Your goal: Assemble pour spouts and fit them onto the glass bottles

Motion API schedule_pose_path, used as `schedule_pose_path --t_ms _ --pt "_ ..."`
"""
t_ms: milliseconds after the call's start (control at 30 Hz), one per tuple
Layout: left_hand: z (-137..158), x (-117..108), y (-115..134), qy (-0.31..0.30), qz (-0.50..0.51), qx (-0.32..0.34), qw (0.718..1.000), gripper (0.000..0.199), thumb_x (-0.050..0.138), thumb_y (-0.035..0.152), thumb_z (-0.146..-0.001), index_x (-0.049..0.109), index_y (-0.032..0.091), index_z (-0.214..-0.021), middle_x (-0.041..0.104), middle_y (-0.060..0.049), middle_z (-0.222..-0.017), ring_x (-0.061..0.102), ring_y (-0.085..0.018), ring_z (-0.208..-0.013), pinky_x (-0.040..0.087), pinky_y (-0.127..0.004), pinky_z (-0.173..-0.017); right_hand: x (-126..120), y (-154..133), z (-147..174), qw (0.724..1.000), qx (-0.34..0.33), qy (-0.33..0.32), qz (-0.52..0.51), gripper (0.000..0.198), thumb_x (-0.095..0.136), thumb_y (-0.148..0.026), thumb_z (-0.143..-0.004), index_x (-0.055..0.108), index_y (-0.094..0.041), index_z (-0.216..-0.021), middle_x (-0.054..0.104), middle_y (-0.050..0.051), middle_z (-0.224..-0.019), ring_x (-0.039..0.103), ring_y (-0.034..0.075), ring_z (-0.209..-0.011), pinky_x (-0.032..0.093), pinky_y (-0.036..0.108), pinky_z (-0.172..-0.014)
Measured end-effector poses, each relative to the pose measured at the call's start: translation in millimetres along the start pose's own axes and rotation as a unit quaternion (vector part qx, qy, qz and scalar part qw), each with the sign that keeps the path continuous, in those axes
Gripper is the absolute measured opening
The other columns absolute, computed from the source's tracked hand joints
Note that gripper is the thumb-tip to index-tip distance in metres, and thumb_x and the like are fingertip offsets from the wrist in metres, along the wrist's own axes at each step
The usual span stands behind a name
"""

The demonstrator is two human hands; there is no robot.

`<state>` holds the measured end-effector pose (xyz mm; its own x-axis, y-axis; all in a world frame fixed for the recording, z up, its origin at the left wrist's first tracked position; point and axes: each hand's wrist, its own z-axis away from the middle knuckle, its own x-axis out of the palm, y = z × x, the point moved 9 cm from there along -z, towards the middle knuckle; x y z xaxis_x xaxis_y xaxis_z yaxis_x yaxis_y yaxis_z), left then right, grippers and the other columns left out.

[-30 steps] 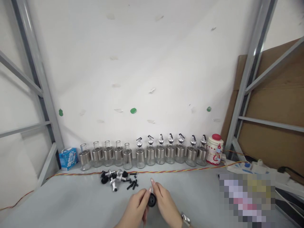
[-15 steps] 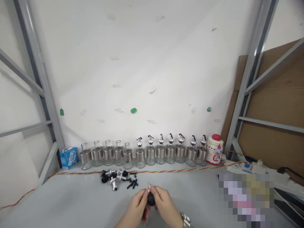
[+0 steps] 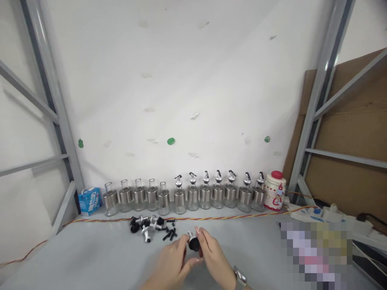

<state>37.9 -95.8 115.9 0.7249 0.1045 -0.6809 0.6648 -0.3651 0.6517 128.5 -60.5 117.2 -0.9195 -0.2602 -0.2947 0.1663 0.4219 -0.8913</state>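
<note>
Between my two hands is a pourer spout (image 3: 193, 243) with a silver top and a black stopper, held over the front of the grey table. My left hand (image 3: 177, 257) grips it from the left, thumb stretched below it. My right hand (image 3: 211, 251), with a watch at the wrist, closes on it from the right. Beyond the hands lies a loose pile of silver and black pourer spouts (image 3: 146, 225). Beside that pile are several small black lever pieces (image 3: 169, 233).
A row of glass bottles (image 3: 139, 194) with metal bands lines the wall; those on the right carry pourers (image 3: 206, 177). A blue carton (image 3: 90, 201) stands at the left end, a white jar with red lid (image 3: 274, 191) at the right. A twisted cable (image 3: 211, 218) crosses the table (image 3: 90, 249).
The spout has been turned, so its silver top now shows above the black stopper. My left thumb has moved below it, and both hands have shifted slightly.
</note>
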Motion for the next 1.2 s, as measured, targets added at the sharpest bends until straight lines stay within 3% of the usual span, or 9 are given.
schedule_pose_path --t_ms 167,467,633,700,800,900,1200 --pt "1 -8 3 -0.009 -0.122 0.004 0.992 0.033 0.035 0.046 -0.081 0.049 0.019 -0.092 0.06 -0.007 -0.075 0.054 -0.02 -0.066 0.031 -0.025 -0.055 5 1 0 0.999 0.005 -0.033 -0.011 0.034 0.027 -0.044 -0.086 0.04 -0.018 -0.068 0.038 -0.004 -0.057 0.039 0.01 -0.054 0.033 0.02 -0.053" --pt "1 -10 9 0.022 -0.178 0.032 0.983 0.031 0.035 0.046 -0.081 0.049 0.02 -0.091 0.061 -0.006 -0.071 0.056 -0.02 -0.063 0.031 -0.024 -0.052 8 10 -1 0.996 0.03 -0.039 -0.077 0.036 0.031 -0.047 -0.084 0.044 -0.017 -0.07 0.038 -0.005 -0.054 0.039 0.009 -0.047 0.033 0.02 -0.046" --pt "0 -6 -2 0.02 -0.186 0.012 0.982 0.025 0.037 0.043 -0.081 0.045 0.019 -0.081 0.06 -0.005 -0.069 0.054 -0.018 -0.062 0.031 -0.023 -0.053 25 20 -1 0.984 0.071 -0.102 -0.13 0.044 0.037 -0.055 -0.078 0.049 -0.014 -0.067 0.042 -0.004 -0.045 0.04 0.007 -0.039 0.032 0.018 -0.04" --pt "-1 -2 -9 0.01 -0.15 -0.003 0.989 0.025 0.038 0.043 -0.08 0.042 0.019 -0.077 0.058 -0.003 -0.067 0.052 -0.016 -0.06 0.031 -0.022 -0.053 33 28 0 0.968 0.127 -0.131 -0.172 0.048 0.039 -0.059 -0.074 0.048 -0.014 -0.06 0.04 -0.005 -0.038 0.037 0.007 -0.032 0.027 0.018 -0.035" --pt "-2 9 -16 -0.017 -0.026 -0.023 0.999 0.027 0.049 0.045 -0.074 0.038 0.02 -0.078 0.049 0.004 -0.06 0.043 -0.011 -0.052 0.029 -0.019 -0.05 41 39 6 0.92 0.226 -0.144 -0.286 0.049 0.04 -0.06 -0.073 0.047 -0.015 -0.057 0.039 -0.005 -0.034 0.032 0.006 -0.027 0.026 0.018 -0.033" --pt "-2 15 -19 -0.023 0.057 -0.039 0.997 0.033 0.059 0.041 -0.068 0.037 0.02 -0.081 0.041 0.008 -0.058 0.037 -0.008 -0.051 0.028 -0.017 -0.049 43 41 10 0.877 0.275 -0.148 -0.366 0.049 0.039 -0.059 -0.074 0.048 -0.015 -0.054 0.036 -0.007 -0.029 0.029 0.005 -0.026 0.026 0.018 -0.034" --pt "-1 13 -11 -0.009 0.091 -0.046 0.995 0.021 0.053 0.035 -0.074 0.042 0.018 -0.082 0.043 0.006 -0.061 0.039 -0.009 -0.055 0.031 -0.018 -0.053 40 45 8 0.872 0.28 -0.111 -0.386 0.051 0.043 -0.058 -0.072 0.052 -0.013 -0.05 0.038 -0.005 -0.029 0.028 0.004 -0.025 0.026 0.018 -0.032"
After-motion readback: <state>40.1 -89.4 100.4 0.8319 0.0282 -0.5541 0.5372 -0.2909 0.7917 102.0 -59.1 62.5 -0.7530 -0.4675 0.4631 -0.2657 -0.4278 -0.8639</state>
